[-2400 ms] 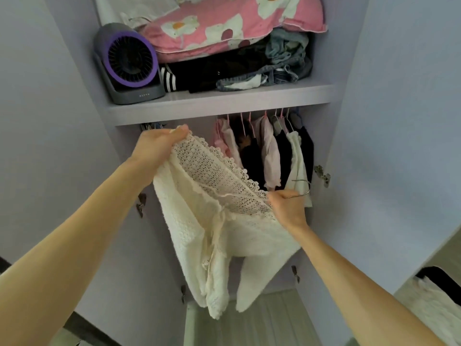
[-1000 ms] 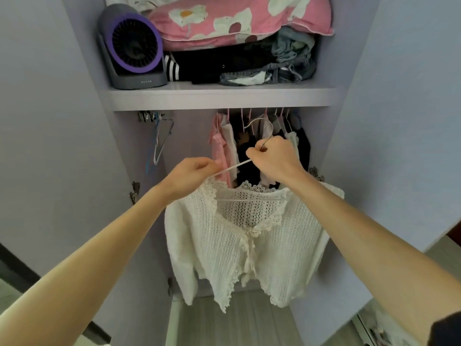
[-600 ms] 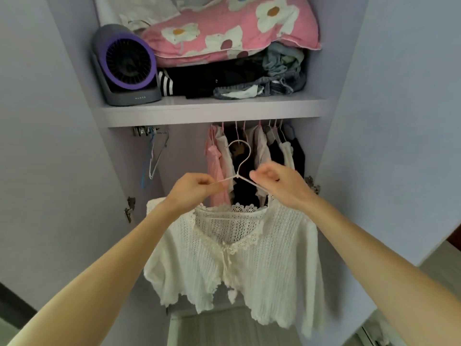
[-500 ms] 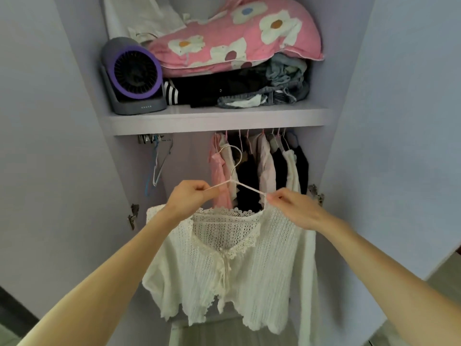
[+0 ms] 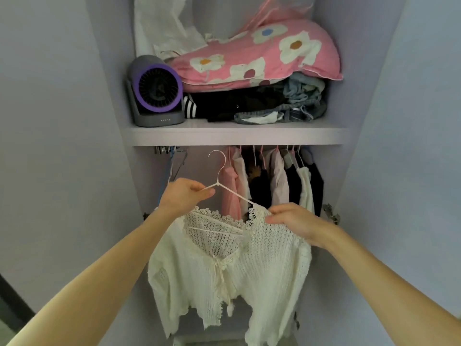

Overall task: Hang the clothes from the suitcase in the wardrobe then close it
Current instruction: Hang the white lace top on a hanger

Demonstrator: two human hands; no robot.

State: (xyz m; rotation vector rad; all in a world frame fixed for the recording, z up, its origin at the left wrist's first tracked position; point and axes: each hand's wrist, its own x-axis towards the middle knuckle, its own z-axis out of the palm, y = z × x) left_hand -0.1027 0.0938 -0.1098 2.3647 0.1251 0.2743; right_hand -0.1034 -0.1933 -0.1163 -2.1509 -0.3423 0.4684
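Cardigan (image 5: 249, 270) hangs on its wire hanger (image 5: 234, 194) below the shelf's (image 5: 234, 136) front edge, left hand (image 5: 184, 196) pinching the hanger, right hand (image 5: 291, 221) gripping a shoulder; next, likely, lifting the hook onto the rail.

Cream crochet cardigan (image 5: 239, 265) drapes on tilted white wire hanger (image 5: 232, 193), before open wardrobe (image 5: 234, 136).

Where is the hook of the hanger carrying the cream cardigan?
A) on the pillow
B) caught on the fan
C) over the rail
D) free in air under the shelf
D: the whole hook of the hanger shows free below the shelf, left hand gripping its arm, right hand pinching the cardigan.
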